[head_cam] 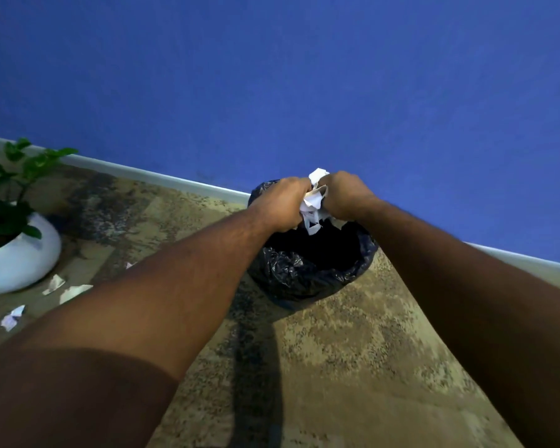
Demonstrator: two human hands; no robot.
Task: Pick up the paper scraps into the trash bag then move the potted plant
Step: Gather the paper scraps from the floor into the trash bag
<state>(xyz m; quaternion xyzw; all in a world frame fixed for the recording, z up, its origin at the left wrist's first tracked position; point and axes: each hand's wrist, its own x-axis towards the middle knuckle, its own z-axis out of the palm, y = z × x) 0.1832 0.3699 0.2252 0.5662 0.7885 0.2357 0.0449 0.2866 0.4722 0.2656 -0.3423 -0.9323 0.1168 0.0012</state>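
Hands, left hand (286,202) and right hand (345,195) clutching one paper wad (312,202) over one trash bag (299,270), three scraps (54,283) at nine o'clock beside one potted plant (17,253), no readable writing

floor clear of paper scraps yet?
No, several paper scraps lie on the floor beside the potted plant.

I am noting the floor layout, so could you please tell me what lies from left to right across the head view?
Potted plant → loose paper scraps on the floor → left hand → bunch of paper gripped by both hands over the trash bag → right hand.
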